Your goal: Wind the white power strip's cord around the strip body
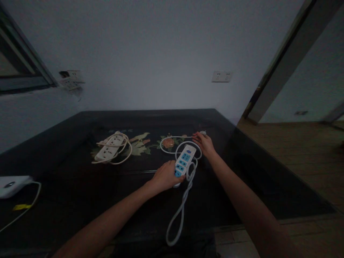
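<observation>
Dark table, left fingers gripping power strip

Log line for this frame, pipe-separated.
left hand: grips power strip | right hand: at cord's plug end | second strip: left, cord looped over it

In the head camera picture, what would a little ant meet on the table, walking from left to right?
White device → power strip with plain sockets → power strip with blue sockets → white plug

Two power strips on table: one toward left edge, other right of centre.
</observation>
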Demonstrator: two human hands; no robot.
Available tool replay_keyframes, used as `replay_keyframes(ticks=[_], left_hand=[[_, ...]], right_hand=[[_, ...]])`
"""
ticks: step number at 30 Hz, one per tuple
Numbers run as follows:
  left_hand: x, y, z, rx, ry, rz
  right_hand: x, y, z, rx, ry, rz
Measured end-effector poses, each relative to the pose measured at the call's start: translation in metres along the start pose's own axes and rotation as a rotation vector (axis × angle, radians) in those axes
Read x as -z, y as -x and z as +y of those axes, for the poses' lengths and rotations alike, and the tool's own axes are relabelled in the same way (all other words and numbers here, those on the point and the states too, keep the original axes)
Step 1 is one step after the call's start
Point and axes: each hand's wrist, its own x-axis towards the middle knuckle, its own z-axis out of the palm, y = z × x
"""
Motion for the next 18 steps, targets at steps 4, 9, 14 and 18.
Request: replay_keyframes(ticks=[4,9,14,18], left_hand=[[0.000,0.007,-0.009,-0.065,0.072,0.068],[0.005,0.020,-0.020,-0.095,0.160,0.153],[0.006,0.017,-0.040,-0.053,0.238,0.221],[0.005,0.012,-0.056,-0.021,0.272,0.263]], right_hand=[[0.016,0.009,-0.004,0.043,0.022,0.041],[0.042,0.020,-0.022,0.117,0.014,0.153],[0.068,0.035,-0.054,0.252,-0.006,0.305],[0.084,0.047,-0.073,0.377,-0.007,0.461]])
